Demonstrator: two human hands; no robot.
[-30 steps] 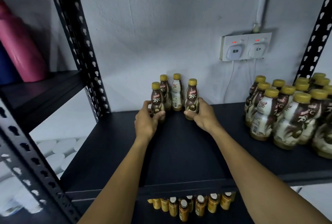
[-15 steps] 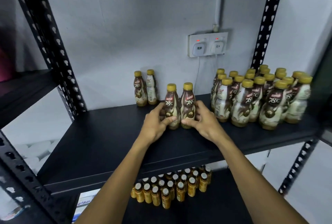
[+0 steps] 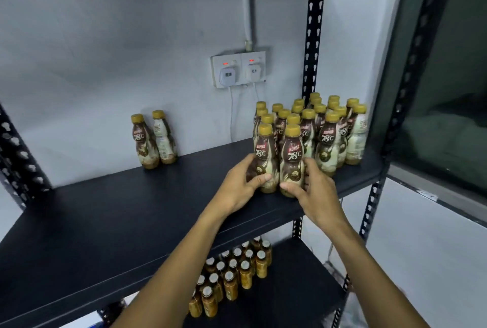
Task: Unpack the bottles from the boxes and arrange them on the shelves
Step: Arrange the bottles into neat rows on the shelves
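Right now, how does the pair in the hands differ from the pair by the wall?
The held pair is gripped by the left hand and right hand; the wall pair stands untouched. The held pair sits beside the cluster; the wall pair stands alone at the left. Both are upright, gold-capped, on one shelf.

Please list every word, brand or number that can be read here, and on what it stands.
"KOPIKO": on the left front bottle, in the left hand, and the right front bottle, in the right hand.
"78°C": on the same two, a bottle in the group behind them, and the far-left bottle.
Small print on the pale bottle: too blurred to read.
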